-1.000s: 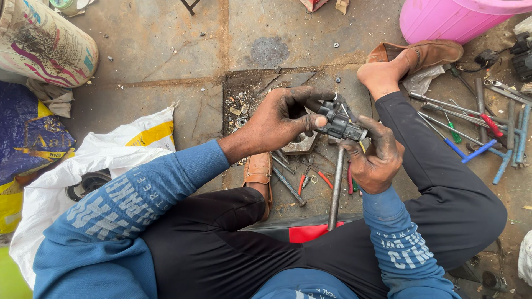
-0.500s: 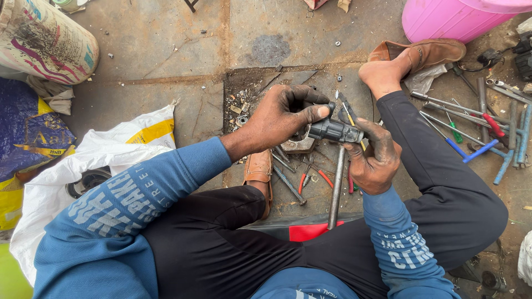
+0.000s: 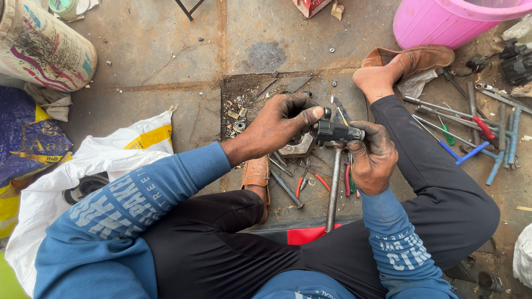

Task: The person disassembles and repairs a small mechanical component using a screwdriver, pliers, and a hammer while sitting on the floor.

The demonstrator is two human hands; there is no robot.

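Note:
My left hand and my right hand both hold a small dark metal part between them, above a greasy metal plate on the floor. The left thumb presses on the part's left end. The right fingers wrap its right end. Below the part lie a long steel bar, red-handled pliers and a grey metal casting. I sit with legs spread, in black trousers and blue sleeves, brown sandals on my feet.
A row of wrenches and screwdrivers lies at the right. A pink bucket stands at the top right. A white sack and a printed drum are at the left. Small bolts and washers litter the plate.
The dark part has turned from tilted to level between my hands, and my left thumb has slid onto its left end. My right hand keeps its grip.

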